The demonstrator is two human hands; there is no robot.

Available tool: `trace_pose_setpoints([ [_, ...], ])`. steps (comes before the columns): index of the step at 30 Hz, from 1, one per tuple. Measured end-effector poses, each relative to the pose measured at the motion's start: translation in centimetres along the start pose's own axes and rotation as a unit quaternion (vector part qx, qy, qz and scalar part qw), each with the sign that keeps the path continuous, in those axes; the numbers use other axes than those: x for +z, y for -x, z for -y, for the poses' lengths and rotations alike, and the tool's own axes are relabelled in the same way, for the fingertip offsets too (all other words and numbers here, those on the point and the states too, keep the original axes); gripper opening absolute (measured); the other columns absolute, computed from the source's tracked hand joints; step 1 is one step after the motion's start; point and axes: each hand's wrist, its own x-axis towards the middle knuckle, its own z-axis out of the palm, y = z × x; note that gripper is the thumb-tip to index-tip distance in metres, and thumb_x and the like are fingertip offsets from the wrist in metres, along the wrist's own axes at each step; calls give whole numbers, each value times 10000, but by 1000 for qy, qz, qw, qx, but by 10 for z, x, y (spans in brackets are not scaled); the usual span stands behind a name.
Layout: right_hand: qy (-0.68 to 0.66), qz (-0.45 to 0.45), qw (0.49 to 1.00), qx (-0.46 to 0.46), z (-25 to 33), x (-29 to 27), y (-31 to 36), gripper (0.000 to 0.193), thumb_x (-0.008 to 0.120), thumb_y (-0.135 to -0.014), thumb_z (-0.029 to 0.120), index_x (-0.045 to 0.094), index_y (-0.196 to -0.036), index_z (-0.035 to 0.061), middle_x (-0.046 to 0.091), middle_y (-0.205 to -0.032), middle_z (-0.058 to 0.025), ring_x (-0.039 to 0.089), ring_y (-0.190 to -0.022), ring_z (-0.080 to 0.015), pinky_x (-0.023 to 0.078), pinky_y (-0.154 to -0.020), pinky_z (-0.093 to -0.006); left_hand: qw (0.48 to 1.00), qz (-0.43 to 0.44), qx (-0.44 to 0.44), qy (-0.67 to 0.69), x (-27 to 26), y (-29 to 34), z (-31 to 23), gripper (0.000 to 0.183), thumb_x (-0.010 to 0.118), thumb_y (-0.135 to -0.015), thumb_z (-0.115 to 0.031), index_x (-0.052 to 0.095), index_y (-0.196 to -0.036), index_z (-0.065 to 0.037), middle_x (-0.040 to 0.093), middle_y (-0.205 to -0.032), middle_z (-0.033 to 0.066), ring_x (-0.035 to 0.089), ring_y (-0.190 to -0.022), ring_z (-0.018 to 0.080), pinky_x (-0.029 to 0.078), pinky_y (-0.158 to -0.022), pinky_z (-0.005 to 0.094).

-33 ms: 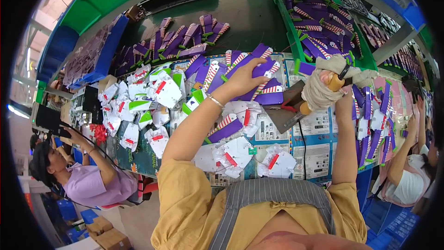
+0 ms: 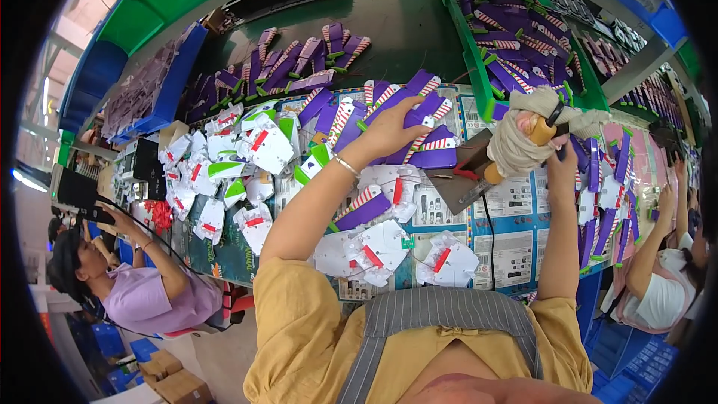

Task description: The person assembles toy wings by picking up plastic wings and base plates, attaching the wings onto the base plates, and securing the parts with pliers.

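My left hand (image 2: 400,129) reaches over a pile of purple wing-shaped pieces with red-and-white striped edges. Its fingers and thumb close round the edges of one purple wing (image 2: 431,109). My right hand (image 2: 562,168) is bent behind a cloth-wrapped tool (image 2: 517,146) with a wooden handle, which hides most of its fingers. A purple end (image 2: 499,111) shows beyond the cloth. Closer to me lie white shell pieces (image 2: 374,251) with red parts, and another purple wing (image 2: 363,211).
White and green shells (image 2: 262,146) are heaped at left. A green bin (image 2: 470,60) of wings stands at the far right, a blue bin (image 2: 179,78) at the far left. More wings (image 2: 609,187) lie right. A black cord (image 2: 490,232) crosses the printed sheets. People sit either side.
My right hand has shifted slightly right and nearer to me. Less of the purple end shows beyond the cloth wrap. My left hand has moved slightly left.
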Motion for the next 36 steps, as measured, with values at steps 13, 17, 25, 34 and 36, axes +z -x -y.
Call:
trace_pose_setpoints([
  [13,210,330,920,6,23,-95,114,259,728,-692,43,599,-913,1,615,-847,-66,584,-769,-153,452,-713,-275,853,-38,-313,-416,-109,13,106,623,673,-769,-291,396,-1314,-171,574,-1120,179,560,-1039,370,436,-853,513],
  [17,152,450,880,23,27,-69,134,325,771,-690,134,598,-941,23,618,-874,-61,586,-832,-154,458,-763,-290,898,-134,-185,-375,-113,19,112,705,735,-684,-137,419,-1313,-166,625,-876,128,608,-891,290,479,-753,397],
  [25,-133,368,895,215,-8,-34,166,215,722,-749,125,567,-866,33,554,-783,5,512,-707,-73,433,-655,-223,947,-261,23,-186,-97,29,49,355,643,-762,-7,583,-1107,-61,542,-913,111,570,-768,260,469,-671,326],
  [34,-125,245,956,102,-32,-18,188,211,690,-786,162,587,-916,32,535,-849,-10,482,-783,-93,396,-729,-245,937,-157,51,-308,-34,90,-10,340,635,-770,-89,579,-1104,-61,554,-1008,149,570,-812,312,466,-686,396],
  [36,-131,236,962,35,-37,-18,196,257,713,-760,147,584,-953,37,487,-864,-31,457,-793,-123,377,-730,-250,918,-150,78,-358,-9,113,-49,326,634,-734,-99,599,-1059,-90,556,-1018,135,564,-815,299,445,-667,406],
])
